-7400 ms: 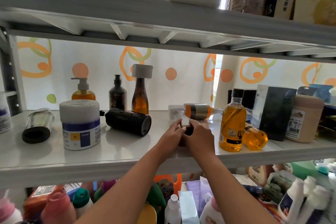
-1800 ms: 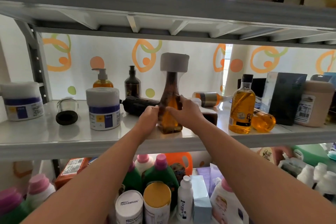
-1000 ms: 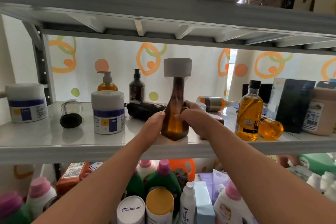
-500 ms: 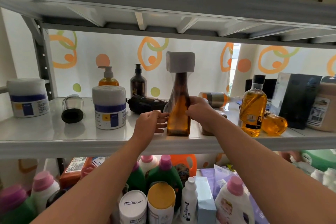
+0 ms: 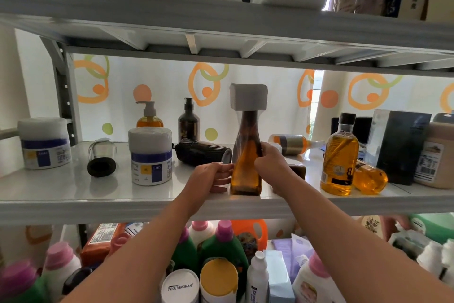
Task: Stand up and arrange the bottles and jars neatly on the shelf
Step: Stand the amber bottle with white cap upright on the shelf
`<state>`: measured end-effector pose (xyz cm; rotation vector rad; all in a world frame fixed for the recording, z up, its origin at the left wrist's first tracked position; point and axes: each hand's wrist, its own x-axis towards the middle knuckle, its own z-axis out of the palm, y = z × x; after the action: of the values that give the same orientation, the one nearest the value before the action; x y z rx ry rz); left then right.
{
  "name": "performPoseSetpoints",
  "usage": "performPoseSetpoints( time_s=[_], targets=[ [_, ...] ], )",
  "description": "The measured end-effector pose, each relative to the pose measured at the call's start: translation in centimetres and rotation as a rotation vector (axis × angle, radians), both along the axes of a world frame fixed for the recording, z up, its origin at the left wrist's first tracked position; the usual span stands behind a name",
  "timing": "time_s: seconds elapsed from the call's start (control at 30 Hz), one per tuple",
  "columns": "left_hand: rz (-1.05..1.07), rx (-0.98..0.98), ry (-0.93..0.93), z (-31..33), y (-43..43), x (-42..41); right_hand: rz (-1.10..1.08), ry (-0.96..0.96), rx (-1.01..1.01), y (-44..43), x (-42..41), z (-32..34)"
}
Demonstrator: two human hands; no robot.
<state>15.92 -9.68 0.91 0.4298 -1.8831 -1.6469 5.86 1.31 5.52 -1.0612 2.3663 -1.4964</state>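
A tall amber bottle with a white square cap [image 5: 246, 167] stands upright near the front edge of the white shelf [image 5: 73, 192]. My right hand [image 5: 269, 163] grips its body from the right. Beside its base on the left, my left hand [image 5: 211, 177] has curled fingers that touch the bottle. Behind them a black bottle [image 5: 201, 152] lies on its side, and an orange and silver bottle [image 5: 292, 144] lies further right. A small amber bottle [image 5: 369, 178] lies beside an upright yellow bottle with a black cap [image 5: 340, 160].
Two white jars with blue labels [image 5: 150, 156] [image 5: 44, 143] stand at left, with a toppled clear cup [image 5: 101, 157] between them. A pump bottle [image 5: 149, 116] and a dark bottle [image 5: 188, 120] stand at the back. Dark boxes [image 5: 400, 145] fill the right. Detergent bottles crowd the shelf below.
The tall amber bottle was brought from the back to the shelf's front and stood there. My left hand slid down to its base while my right hand kept its grip.
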Motion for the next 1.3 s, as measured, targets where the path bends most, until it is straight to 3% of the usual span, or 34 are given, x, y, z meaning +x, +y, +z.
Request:
performPoseSetpoints(
  time_s=[0.7,1.3],
  targets=[
    [-0.066,-0.026,-0.063,0.0,0.1,0.2,-0.063,0.001,-0.06,0.5,1.1,-0.5],
    [0.057,-0.118,0.066,-0.8,0.2,0.1,-0.228,0.192,-0.231,-0.7,2.9,-1.8]
  ],
)
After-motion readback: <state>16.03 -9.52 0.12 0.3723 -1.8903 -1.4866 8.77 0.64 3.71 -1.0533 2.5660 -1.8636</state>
